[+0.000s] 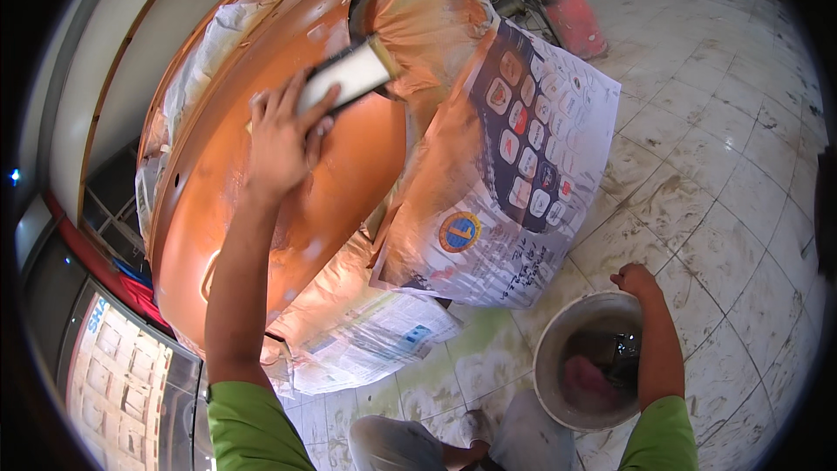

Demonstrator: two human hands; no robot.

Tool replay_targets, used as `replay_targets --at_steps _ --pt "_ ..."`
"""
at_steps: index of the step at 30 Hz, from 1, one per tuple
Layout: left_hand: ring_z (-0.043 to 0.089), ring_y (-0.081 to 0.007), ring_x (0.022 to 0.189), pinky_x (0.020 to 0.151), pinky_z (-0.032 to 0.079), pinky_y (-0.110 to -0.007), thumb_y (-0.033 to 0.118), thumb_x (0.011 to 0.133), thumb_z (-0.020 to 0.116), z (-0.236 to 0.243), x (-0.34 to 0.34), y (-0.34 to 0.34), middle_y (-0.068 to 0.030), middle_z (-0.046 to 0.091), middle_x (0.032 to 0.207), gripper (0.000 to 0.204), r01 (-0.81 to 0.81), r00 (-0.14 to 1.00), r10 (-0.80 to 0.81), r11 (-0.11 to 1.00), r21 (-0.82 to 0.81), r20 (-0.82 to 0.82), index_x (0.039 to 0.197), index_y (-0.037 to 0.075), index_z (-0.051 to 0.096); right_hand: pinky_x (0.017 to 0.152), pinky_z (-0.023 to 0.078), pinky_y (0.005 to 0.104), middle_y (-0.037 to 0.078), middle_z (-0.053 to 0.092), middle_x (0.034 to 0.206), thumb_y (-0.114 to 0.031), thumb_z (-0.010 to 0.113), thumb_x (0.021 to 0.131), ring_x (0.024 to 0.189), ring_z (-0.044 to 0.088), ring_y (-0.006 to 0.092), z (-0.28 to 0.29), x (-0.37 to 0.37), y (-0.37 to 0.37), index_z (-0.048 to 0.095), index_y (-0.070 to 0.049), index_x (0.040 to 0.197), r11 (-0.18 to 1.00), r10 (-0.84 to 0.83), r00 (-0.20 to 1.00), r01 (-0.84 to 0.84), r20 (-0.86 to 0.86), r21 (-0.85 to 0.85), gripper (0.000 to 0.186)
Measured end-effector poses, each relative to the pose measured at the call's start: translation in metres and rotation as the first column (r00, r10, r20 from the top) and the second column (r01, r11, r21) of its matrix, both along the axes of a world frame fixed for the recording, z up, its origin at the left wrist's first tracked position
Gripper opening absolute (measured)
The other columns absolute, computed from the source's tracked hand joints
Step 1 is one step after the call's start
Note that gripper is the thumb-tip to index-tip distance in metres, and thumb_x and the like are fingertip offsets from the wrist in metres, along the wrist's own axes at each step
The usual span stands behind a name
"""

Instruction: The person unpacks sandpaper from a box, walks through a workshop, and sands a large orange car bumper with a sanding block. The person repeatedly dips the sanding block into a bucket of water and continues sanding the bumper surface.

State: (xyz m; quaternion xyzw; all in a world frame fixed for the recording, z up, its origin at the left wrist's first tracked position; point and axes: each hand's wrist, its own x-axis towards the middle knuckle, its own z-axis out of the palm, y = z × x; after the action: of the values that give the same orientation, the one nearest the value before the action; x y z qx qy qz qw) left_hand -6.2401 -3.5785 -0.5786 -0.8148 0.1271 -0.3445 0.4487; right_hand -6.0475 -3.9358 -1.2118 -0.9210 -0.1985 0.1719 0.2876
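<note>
My left hand (283, 135) reaches up over a car's orange-painted body panel (349, 183). Its fingers are closed round a long sanding block (349, 78) with a white top and dark sides, slightly smeared by motion, lying against the panel's upper part. A few pale patches and a wet-looking sheen show on the paint beneath my arm. At lower right my right hand (635, 280) is a closed fist at the far rim of a round bucket (544, 375), the forearm crossing above it. Whatever that fist holds, if anything, is hidden.
Paint-stained masking paper (436, 26) and a printed poster sheet (558, 122) cover the car beside the panel. Newspaper (366, 344) hangs below. Dark water and a pinkish cloth (588, 379) lie in the bucket. A red post (558, 0) stands behind on the dirty tiled floor (697, 148).
</note>
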Motion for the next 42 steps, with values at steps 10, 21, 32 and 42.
replay_targets --at_steps 10,21,32,42 --pt "0.053 -0.0341 0.133 0.11 0.036 -0.05 0.027 0.09 0.069 -0.036 0.017 -0.009 -0.0146 0.054 0.15 0.049 0.042 0.994 -0.043 0.999 0.008 0.103 0.138 0.033 0.068 0.095 0.055 0.0506 0.021 0.075 0.104 -0.049 0.066 0.091 0.104 0.07 0.0417 -0.007 0.002 -0.018 0.079 -0.005 0.097 0.997 -0.035 0.999 0.035 -0.002 0.068 0.046" --pt "0.052 -0.0335 0.134 0.109 0.038 -0.052 0.028 0.09 0.066 0.013 0.063 -0.004 -0.0155 0.052 0.153 0.05 -0.018 0.974 0.022 1.0 -0.021 0.226 0.14 0.035 0.066 0.091 0.056 0.0505 0.021 0.075 0.101 -0.049 0.067 0.09 0.099 0.071 0.0403 0.001 0.004 -0.011 0.079 -0.005 0.094 0.998 -0.005 0.998 0.009 -0.068 0.061 0.046" --pt "0.051 -0.0337 0.134 0.108 0.039 -0.052 0.026 0.093 0.068 0.059 0.088 -0.01 -0.0101 0.051 0.154 0.047 -0.048 0.959 0.059 0.998 -0.046 0.278 0.139 0.034 0.067 0.095 0.054 0.0506 0.022 0.074 0.107 -0.053 0.063 0.091 0.105 0.07 0.0405 -0.008 0.009 -0.003 0.079 -0.005 0.1 0.997 0.067 0.997 -0.068 0.031 0.029 0.051" --pt "0.053 -0.0338 0.132 0.106 0.04 -0.051 0.029 0.092 0.067 0.04 0.057 -0.007 -0.011 0.052 0.154 0.048 -0.022 0.984 0.026 1.0 -0.021 0.177 0.139 0.034 0.067 0.094 0.055 0.0499 0.022 0.075 0.103 -0.051 0.068 0.088 0.102 0.071 0.04 0.0 0.007 -0.001 0.079 -0.005 0.097 0.998 0.021 0.999 -0.019 -0.031 0.057 0.049"
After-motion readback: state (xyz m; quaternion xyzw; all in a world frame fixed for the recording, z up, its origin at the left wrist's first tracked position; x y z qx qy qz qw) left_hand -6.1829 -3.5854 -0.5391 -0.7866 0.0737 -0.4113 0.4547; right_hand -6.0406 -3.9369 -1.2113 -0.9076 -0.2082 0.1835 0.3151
